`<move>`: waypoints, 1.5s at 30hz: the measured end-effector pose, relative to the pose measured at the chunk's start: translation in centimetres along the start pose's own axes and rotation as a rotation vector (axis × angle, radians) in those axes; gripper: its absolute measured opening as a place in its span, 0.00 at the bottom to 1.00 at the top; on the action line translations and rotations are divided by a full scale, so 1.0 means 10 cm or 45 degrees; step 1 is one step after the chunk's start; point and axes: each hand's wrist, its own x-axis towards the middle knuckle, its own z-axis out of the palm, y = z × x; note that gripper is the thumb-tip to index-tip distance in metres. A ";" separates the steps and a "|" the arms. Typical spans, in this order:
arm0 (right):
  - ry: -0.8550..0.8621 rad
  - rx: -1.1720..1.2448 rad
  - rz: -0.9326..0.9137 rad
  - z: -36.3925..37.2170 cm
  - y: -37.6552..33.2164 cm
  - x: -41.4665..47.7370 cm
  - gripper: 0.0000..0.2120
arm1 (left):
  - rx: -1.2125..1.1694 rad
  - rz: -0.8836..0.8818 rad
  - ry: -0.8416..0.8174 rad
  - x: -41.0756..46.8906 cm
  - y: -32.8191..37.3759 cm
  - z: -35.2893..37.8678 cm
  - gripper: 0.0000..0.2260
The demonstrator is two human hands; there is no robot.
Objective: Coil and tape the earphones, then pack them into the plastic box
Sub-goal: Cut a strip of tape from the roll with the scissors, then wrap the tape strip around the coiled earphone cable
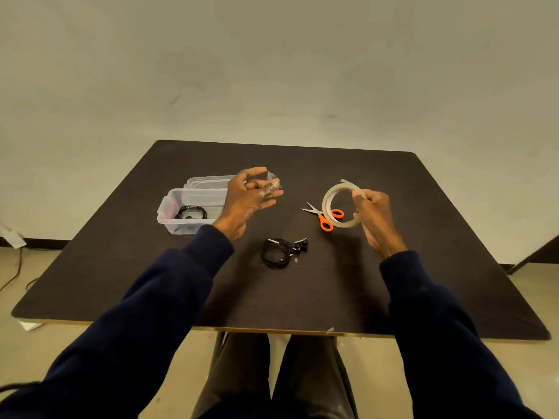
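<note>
Just above the table, the left hand pinched a clear tape strip between thumb and fingertips, and the right hand gripped the tape roll upright in front of orange scissors. Coiled black earphones lay near the middle, between the wrists. Toward the left edge, the plastic box held another black coil, its lid behind it, and a pale wall rose beyond the far edge.
</note>
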 end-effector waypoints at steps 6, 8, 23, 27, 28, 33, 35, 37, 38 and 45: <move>0.068 -0.365 0.115 -0.43 0.22 0.31 0.14 | 0.060 -0.065 -0.142 -0.06 -0.07 0.14 0.15; 0.109 -0.481 0.201 -0.54 0.35 0.41 0.15 | 0.072 -0.073 -0.156 -0.07 -0.08 0.16 0.14; -0.289 -0.007 -0.273 0.33 -0.08 -0.57 0.08 | -0.105 -0.152 -0.211 -0.21 -0.12 -0.07 0.14; -0.404 0.363 -0.122 0.75 -0.18 -0.82 0.08 | -0.144 -0.144 -0.133 -0.27 -0.14 -0.14 0.16; -0.385 0.370 -0.117 0.81 -0.19 -0.84 0.07 | -0.160 -0.145 -0.101 -0.28 -0.13 -0.17 0.17; -0.367 0.363 -0.062 0.98 -0.22 -0.93 0.10 | -0.188 -0.171 -0.053 -0.31 -0.14 -0.28 0.14; -0.352 0.370 -0.015 1.02 -0.24 -0.95 0.09 | -0.201 -0.180 -0.040 -0.31 -0.15 -0.32 0.12; -0.345 0.366 0.027 1.04 -0.26 -0.96 0.10 | -0.208 -0.190 -0.031 -0.30 -0.15 -0.35 0.12; -0.345 0.362 0.045 1.05 -0.27 -0.97 0.11 | -0.213 -0.192 -0.029 -0.30 -0.15 -0.37 0.11; -0.264 0.271 -0.020 1.08 -0.33 -1.01 0.07 | -0.196 -0.166 0.003 -0.32 -0.14 -0.39 0.12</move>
